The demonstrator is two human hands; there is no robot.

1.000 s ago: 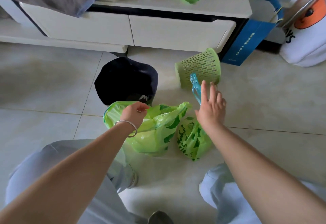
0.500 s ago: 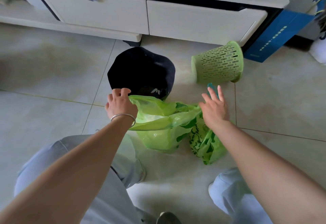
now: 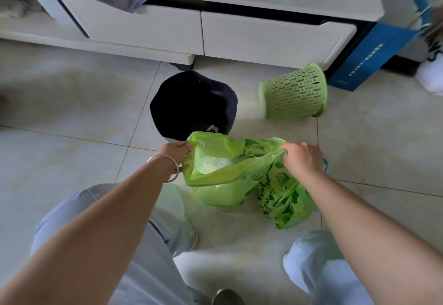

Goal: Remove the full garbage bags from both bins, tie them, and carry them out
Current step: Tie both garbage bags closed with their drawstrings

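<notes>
- The open green bag (image 3: pixel 215 177) sits on the floor (image 3: pixel 72 112), stretched between both hands.
- The left hand (image 3: pixel 176 152) pinches its left rim; the right hand (image 3: pixel 302 160) grips the right rim, fingers curled.
- Two green bags: the second bag (image 3: pixel 285 206) lies beside the first.
- Two bins: a dark bin (image 3: pixel 191 103) upright, a green basket (image 3: pixel 294 92) tipped over.

I note a pale tiled floor (image 3: pixel 72 103) carrying two green garbage bags (image 3: pixel 223 192), a dark bin (image 3: pixel 191 103), a tipped green slotted basket (image 3: pixel 294 93) and a white cabinet (image 3: pixel 263 38).
</notes>
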